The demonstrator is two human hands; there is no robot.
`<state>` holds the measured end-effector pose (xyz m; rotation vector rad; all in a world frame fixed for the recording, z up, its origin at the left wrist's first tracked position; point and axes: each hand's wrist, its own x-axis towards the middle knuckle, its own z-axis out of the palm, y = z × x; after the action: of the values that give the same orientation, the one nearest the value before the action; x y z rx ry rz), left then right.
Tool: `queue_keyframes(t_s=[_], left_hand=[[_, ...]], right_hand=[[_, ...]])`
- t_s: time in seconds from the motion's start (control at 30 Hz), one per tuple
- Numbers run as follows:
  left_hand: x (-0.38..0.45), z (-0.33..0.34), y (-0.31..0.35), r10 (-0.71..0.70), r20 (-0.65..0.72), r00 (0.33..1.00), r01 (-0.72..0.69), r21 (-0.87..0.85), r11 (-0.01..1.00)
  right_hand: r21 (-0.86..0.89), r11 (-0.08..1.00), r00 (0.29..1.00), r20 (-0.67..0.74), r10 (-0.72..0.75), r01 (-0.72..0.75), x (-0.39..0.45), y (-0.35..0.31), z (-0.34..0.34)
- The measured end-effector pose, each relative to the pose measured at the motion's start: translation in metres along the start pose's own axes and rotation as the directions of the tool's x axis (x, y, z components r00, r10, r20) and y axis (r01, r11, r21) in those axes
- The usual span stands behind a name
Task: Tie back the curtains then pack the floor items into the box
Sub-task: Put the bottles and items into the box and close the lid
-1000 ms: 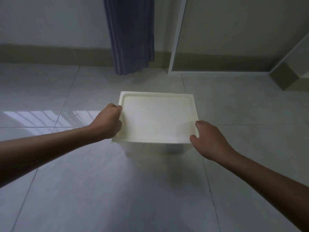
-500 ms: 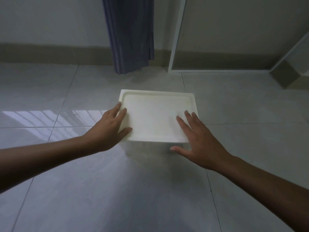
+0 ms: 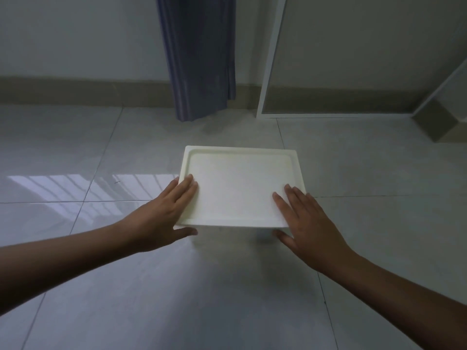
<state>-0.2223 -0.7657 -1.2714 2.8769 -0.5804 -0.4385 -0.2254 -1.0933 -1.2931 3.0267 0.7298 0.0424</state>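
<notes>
A cream-white lid [image 3: 240, 183] covers the box on the tiled floor in the middle of the view; the box body is almost wholly hidden beneath it. My left hand [image 3: 164, 213] lies flat on the lid's near left corner, fingers on top and thumb below the rim. My right hand [image 3: 305, 218] lies flat on the near right corner, fingers spread on top, thumb under the front edge. A gathered blue curtain [image 3: 199, 59] hangs against the back wall, its hem just above the floor.
A white frame [image 3: 267, 72] stands against the wall right of the curtain. A wall corner with a brown skirting juts in at the far right [image 3: 442, 122]. A patch of window light falls on the floor tiles [image 3: 75, 185] to the left.
One second ago both hands gripped the lid's side edges with curled fingers. They have since opened and now lie flat on top of the lid's near corners. The box has not moved.
</notes>
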Motion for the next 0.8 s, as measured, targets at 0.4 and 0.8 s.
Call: queue_keyframes(t_s=[0.4, 0.8], left_hand=[[0.058, -0.015, 0.011, -0.004, -0.049, 0.999, 0.003, -0.015, 1.000], [0.170, -0.059, 0.002, -0.098, -0.105, 0.990, 0.101, 0.017, 0.995]], right_hand=[[0.025, 0.995, 0.994, -0.060, 0.097, -0.095, 0.034, 0.043, 0.011], [0.072, 0.980, 0.976, -0.097, 0.194, -0.188, 0.126, 0.099, 0.022]])
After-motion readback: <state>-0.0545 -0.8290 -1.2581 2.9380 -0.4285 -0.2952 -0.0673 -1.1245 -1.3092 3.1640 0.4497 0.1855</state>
